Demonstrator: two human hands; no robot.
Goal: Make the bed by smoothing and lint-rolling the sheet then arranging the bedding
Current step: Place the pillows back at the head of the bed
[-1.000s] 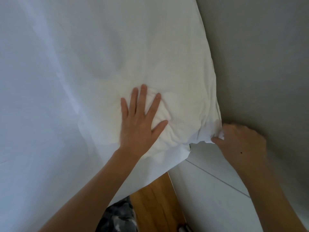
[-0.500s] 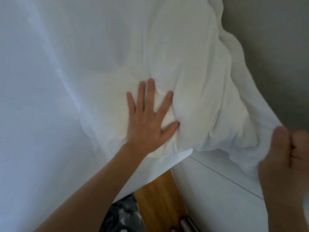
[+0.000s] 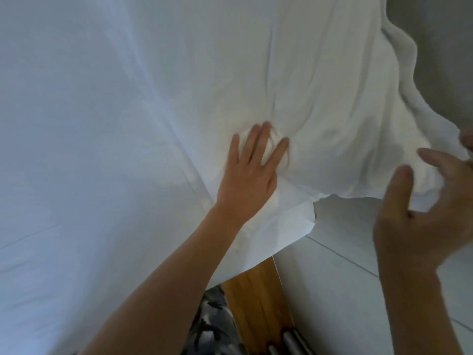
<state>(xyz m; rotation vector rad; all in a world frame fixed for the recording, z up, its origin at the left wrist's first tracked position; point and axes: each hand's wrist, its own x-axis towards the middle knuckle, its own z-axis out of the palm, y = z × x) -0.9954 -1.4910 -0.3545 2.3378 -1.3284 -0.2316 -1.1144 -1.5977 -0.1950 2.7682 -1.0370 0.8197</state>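
Sheet corner: the white sheet (image 3: 320,103) lay over the bed's corner, bunched into folds that ran from the pressed spot toward the lifted edge at the right; its lowest flap hung past the mattress edge above the floor.
Change: half a second before, the right hand had clenched the lifted edge in a fist at the frame's right; at this moment the fingers had spread and the edge hung slack just beside them.
Meaning for task: judged as a release or re-grip during smoothing; the corner was not yet flat, so smoothing remained unfinished and lint-rolling had not started.
Left hand (image 3: 247,172): flat on the sheet, fingers straight and splayed, pressing into the gathered cloth; it had slid slightly compared with one second before, when it pressed the same bulge.
Right hand (image 3: 419,221): grip released, thumb and fingers apart and loosely curved, touching or nearly touching the sheet's raised edge; motion blur made contact uncertain.
Difference from one second before: then the right hand pinched the corner low against the wall (image 3: 440,52) and the sheet lay fairly smooth; now the edge stood raised and rippled.
Surroundings: pale tiled floor (image 3: 345,290), a wooden strip (image 3: 256,298) below the flap, patterned clothing (image 3: 212,326), metal tubes (image 3: 289,342).
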